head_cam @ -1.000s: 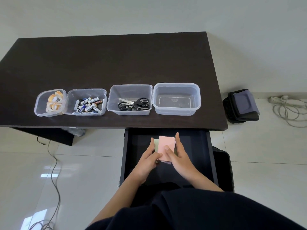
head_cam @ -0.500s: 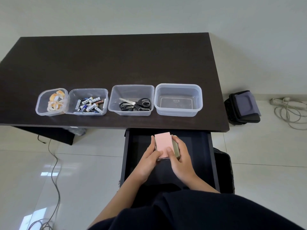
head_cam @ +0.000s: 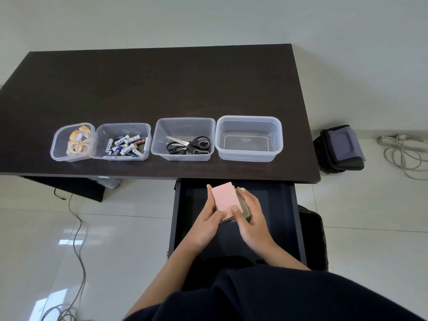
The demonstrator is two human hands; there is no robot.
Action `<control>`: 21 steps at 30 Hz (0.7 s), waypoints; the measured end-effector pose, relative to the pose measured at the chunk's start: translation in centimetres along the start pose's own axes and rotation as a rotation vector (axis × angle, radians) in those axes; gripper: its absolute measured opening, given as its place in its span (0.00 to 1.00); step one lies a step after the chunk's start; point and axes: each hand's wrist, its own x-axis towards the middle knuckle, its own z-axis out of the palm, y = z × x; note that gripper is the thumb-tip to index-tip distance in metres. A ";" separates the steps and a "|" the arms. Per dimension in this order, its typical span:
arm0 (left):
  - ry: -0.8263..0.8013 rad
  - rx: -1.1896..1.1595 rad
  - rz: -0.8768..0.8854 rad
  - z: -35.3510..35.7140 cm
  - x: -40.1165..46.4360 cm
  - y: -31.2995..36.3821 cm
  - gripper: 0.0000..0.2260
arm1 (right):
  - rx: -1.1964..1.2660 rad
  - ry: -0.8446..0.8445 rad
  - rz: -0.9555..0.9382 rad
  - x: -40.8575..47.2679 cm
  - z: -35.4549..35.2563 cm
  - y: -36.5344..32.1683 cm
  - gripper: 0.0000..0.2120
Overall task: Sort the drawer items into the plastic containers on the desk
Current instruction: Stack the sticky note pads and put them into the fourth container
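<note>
This looks like a plain home or small office workspace: a dark wooden desk [head_cam: 162, 89] stands against a bare pale wall [head_cam: 208, 19] on glossy white floor tiles [head_cam: 34, 228]. Cables [head_cam: 78, 228] trail across the floor, a power strip with coiled cord [head_cam: 403, 147] lies by the wall, and a black bag [head_cam: 340, 149] sits beside the desk.

Right of frame: black bag [head_cam: 340, 150] on my floor, white cable coil [head_cam: 404, 154] beside it. Lower left: grey cord [head_cam: 77, 228].

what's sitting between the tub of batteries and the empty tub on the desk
In the head view, the clear plastic tub holding black-handled scissors sits between them.
</note>
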 end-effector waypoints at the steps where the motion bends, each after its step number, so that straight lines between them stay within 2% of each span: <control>1: -0.002 0.006 0.001 -0.1 0.0 0.0 0.35 | -0.001 -0.009 -0.003 0.0 0.0 0.0 0.23; 13: -0.041 0.036 -0.029 -0.3 -0.4 0.6 0.34 | 0.010 -0.108 0.004 -0.3 -0.3 -0.3 0.32; 21: -0.085 0.014 -0.035 -0.3 -0.3 0.7 0.39 | 0.026 -0.169 0.046 -0.1 -0.2 -0.2 0.32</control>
